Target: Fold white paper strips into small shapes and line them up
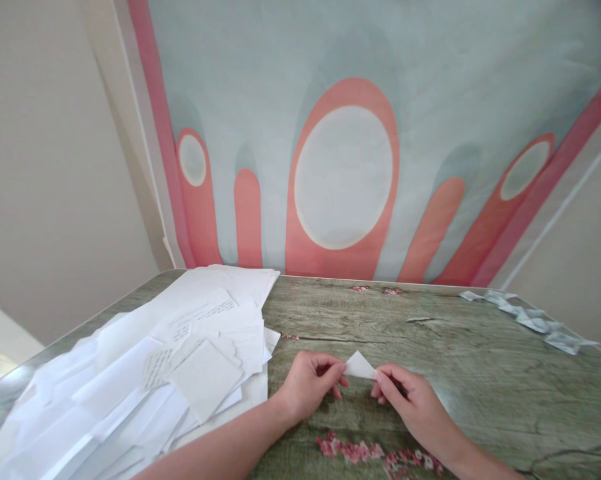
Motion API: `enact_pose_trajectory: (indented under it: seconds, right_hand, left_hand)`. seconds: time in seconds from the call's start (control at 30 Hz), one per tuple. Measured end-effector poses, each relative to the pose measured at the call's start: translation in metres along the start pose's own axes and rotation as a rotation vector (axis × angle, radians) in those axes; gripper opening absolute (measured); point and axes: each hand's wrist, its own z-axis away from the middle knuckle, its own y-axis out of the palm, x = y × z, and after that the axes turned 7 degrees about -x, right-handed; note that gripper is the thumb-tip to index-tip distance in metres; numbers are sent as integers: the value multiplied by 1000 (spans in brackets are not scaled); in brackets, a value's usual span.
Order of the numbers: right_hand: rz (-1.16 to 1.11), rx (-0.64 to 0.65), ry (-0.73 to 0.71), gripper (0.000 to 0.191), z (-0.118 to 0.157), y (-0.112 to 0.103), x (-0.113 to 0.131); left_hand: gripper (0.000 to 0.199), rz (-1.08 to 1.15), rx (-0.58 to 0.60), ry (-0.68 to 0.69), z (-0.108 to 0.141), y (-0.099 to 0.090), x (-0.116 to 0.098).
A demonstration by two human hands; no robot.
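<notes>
White paper triangle (360, 367) was what we held over the wood-grain desk (340, 317), its left corner pinched between thumb and finger of our left hand (314, 379), its right corner likewise in our right hand (408, 395). We had a heap of paper sheets (205, 377) to our left, some bearing text, and small pale pieces (534, 323) near the desk's far right edge.

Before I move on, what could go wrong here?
The paper triangle is pinched only at its ends by the left hand and right hand, so it might slip or crease. The left forearm appears close to the loose paper pile and could brush sheets aside.
</notes>
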Motion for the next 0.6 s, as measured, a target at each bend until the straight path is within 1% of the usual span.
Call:
enact_pose_trajectory:
  seconds: [0.23,0.4,0.6]
  right_hand:
    - [-33,57,40,36,-2,-1,1]
    - [-22,90,38,39,-5,-3,2]
    - [-13,87,37,39,-6,-5,1]
  left_hand:
    - [33,-67,-40,34,2,1,-2]
    - [37,-70,16,27,1,1,-1]
    - [32,-67,45,37,0,1,2]
